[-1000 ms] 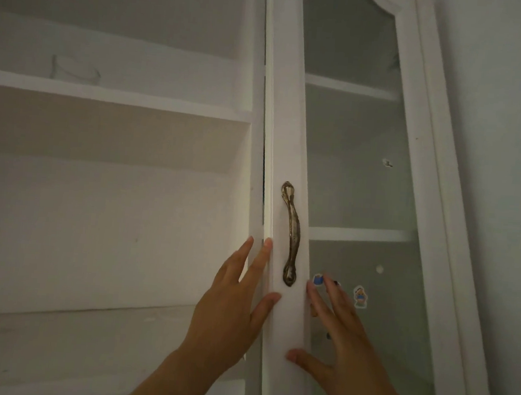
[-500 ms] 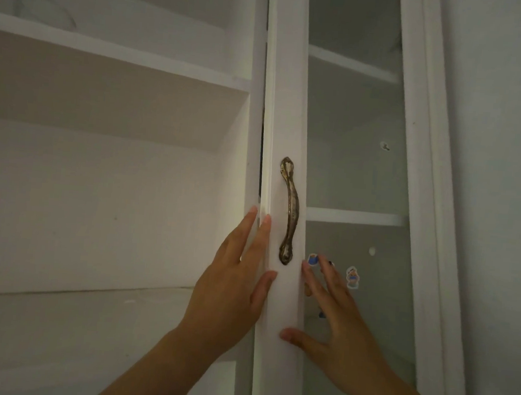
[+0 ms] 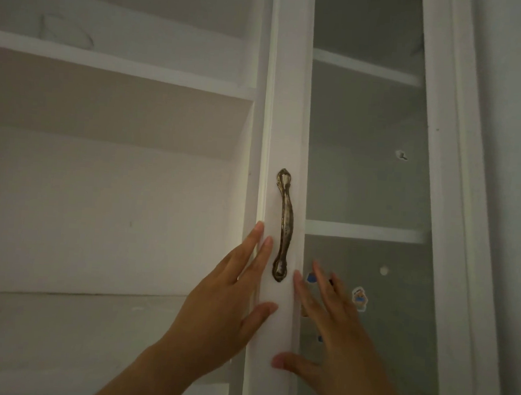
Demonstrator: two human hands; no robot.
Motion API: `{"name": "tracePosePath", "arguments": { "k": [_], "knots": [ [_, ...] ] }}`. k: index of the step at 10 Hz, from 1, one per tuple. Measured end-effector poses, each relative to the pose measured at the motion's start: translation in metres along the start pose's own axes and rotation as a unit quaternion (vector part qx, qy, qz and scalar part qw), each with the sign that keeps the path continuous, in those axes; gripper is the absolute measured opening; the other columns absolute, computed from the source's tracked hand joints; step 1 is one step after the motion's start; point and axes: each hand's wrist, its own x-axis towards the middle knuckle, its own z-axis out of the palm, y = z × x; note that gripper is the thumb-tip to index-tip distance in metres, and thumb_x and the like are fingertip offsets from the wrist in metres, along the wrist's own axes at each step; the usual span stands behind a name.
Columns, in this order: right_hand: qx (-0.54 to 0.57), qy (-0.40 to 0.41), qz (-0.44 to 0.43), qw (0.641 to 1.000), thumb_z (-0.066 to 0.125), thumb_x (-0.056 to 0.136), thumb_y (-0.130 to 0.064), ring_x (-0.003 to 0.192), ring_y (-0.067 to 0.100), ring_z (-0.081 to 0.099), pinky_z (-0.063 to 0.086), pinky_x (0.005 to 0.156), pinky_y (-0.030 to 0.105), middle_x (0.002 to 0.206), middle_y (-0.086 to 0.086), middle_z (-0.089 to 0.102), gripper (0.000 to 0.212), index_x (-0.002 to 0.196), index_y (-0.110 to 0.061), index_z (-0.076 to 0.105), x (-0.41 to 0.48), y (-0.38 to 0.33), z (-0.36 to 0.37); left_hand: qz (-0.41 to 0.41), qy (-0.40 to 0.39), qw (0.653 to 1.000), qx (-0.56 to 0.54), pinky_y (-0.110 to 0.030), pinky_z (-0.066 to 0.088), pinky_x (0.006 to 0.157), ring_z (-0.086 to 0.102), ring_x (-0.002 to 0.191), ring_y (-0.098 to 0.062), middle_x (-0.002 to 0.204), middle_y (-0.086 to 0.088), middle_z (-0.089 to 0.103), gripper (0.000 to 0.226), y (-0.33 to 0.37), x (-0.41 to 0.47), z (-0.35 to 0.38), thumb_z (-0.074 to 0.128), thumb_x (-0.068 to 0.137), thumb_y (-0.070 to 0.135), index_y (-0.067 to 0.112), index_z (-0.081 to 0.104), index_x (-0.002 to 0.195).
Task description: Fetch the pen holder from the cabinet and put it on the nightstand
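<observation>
Both open palms press a white cabinet door (image 3: 287,112): left hand (image 3: 228,307) at its edge, right hand (image 3: 332,337) beside, brass handle (image 3: 282,227) just above between them.

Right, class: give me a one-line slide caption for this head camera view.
Both open hands, left hand and right hand, press flat beside the brass handle on a white cabinet door.

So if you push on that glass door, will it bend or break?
The glass door probably swings rather than bends: its white frame looks stiff. The pane could be fragile, so pressing the frame seems safer, which is where the left hand and most of the right hand sit. The handle looks rigid metal, likely good for pulling.
</observation>
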Motion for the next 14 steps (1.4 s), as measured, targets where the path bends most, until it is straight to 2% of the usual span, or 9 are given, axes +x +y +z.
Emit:
{"name": "tracePosePath", "arguments": {
  "k": [1, 3, 4, 7, 9, 10, 12, 13, 14],
  "knots": [
    [-0.005, -0.016, -0.001, 1.0, 0.032, 0.047, -0.086, 0.119, -0.004, -0.047, 0.001, 0.117, 0.043, 0.127, -0.036, -0.048, 0.095, 0.108, -0.068, -0.038, 0.002, 0.001, 0.0, 0.0, 0.009, 1.0, 0.003, -0.007, 0.004, 0.101, -0.017, 0.13, 0.013, 0.143, 0.028, -0.033, 0.076, -0.003, 0.0, 0.005, 0.024, 0.079, 0.064, 0.048, -0.031, 0.13],
    [-0.022, 0.013, -0.017, 1.0, 0.044, 0.063, -0.078, 0.132, 0.01, -0.037, 0.0, 0.117, 0.044, 0.137, -0.025, -0.045, 0.097, 0.122, -0.061, -0.031, 0.005, 0.006, 0.01, -0.013, 0.021, 0.998, 0.052, -0.021, 0.006, 0.106, -0.012, 0.133, 0.006, 0.148, 0.02, -0.024, 0.08, -0.007, 0.001, 0.01, 0.033, 0.083, 0.058, 0.04, -0.023, 0.136],
    [-0.038, 0.006, -0.011, 0.999, 0.047, 0.068, -0.075, 0.135, 0.016, -0.034, 0.002, 0.116, 0.051, 0.141, -0.017, -0.043, 0.098, 0.122, -0.057, -0.033, 0.012, 0.005, 0.015, -0.034, 0.014, 0.997, 0.069, -0.023, 0.007, 0.106, -0.01, 0.132, 0.003, 0.147, 0.018, -0.023, 0.081, -0.008, 0.004, 0.012, 0.042, 0.084, 0.053, 0.035, -0.017, 0.138],
    [-0.032, 0.003, -0.006, 0.999, 0.044, 0.068, -0.076, 0.134, 0.019, -0.036, -0.004, 0.114, 0.052, 0.139, -0.013, -0.044, 0.1, 0.123, -0.052, -0.036, 0.015, 0.005, 0.019, -0.056, -0.026, 0.997, 0.049, -0.021, 0.015, 0.106, -0.008, 0.135, -0.001, 0.147, 0.017, -0.024, 0.077, -0.002, 0.006, 0.006, 0.028, 0.078, 0.057, 0.034, -0.018, 0.135],
    [-0.035, 0.002, -0.011, 0.999, 0.043, 0.073, -0.073, 0.135, 0.02, -0.033, -0.005, 0.113, 0.05, 0.141, -0.011, -0.041, 0.096, 0.126, -0.048, -0.033, 0.012, 0.005, 0.016, -0.068, -0.035, 0.995, 0.064, -0.022, 0.016, 0.106, 0.005, 0.142, -0.011, 0.147, 0.014, -0.024, 0.078, 0.004, 0.004, 0.003, 0.041, 0.087, 0.048, 0.032, -0.019, 0.134],
    [-0.018, 0.003, -0.028, 0.999, 0.046, 0.078, -0.066, 0.139, 0.019, -0.026, 0.003, 0.115, 0.049, 0.144, -0.014, -0.035, 0.089, 0.126, -0.051, -0.028, 0.008, 0.009, 0.008, -0.09, -0.046, 0.992, 0.076, -0.025, 0.02, 0.106, 0.014, 0.142, -0.015, 0.145, 0.016, -0.026, 0.075, 0.011, 0.001, 0.002, 0.033, 0.084, 0.056, 0.035, -0.018, 0.135],
    [0.077, 0.0, -0.036, 0.996, 0.051, 0.084, -0.053, 0.144, 0.015, 0.002, 0.021, 0.114, 0.041, 0.157, -0.008, 0.004, 0.074, 0.143, -0.04, 0.008, -0.009, 0.015, -0.013, -0.141, -0.107, 0.981, 0.084, -0.034, 0.034, 0.105, 0.022, 0.14, -0.018, 0.144, 0.015, -0.027, 0.075, 0.038, -0.014, -0.004, 0.021, 0.081, 0.067, 0.033, -0.01, 0.141],
    [0.099, -0.006, -0.049, 0.994, 0.055, 0.083, -0.052, 0.14, 0.012, 0.019, 0.029, 0.11, 0.035, 0.154, -0.008, 0.019, 0.068, 0.142, -0.036, 0.023, -0.026, 0.025, -0.024, -0.14, -0.13, 0.976, 0.11, -0.037, 0.034, 0.105, 0.022, 0.14, -0.018, 0.147, 0.016, -0.017, 0.077, 0.052, -0.022, -0.01, 0.005, 0.079, 0.071, 0.031, 0.0, 0.145],
    [0.104, -0.026, -0.065, 0.992, 0.059, 0.083, -0.047, 0.131, 0.012, 0.034, 0.031, 0.102, 0.026, 0.144, -0.007, 0.036, 0.064, 0.139, -0.031, 0.032, -0.039, 0.032, -0.038, -0.151, -0.152, 0.969, 0.121, -0.037, 0.031, 0.106, 0.023, 0.139, -0.017, 0.155, 0.009, 0.006, 0.089, 0.072, -0.027, -0.017, -0.004, 0.068, 0.076, 0.034, 0.008, 0.145]
  ]
}}
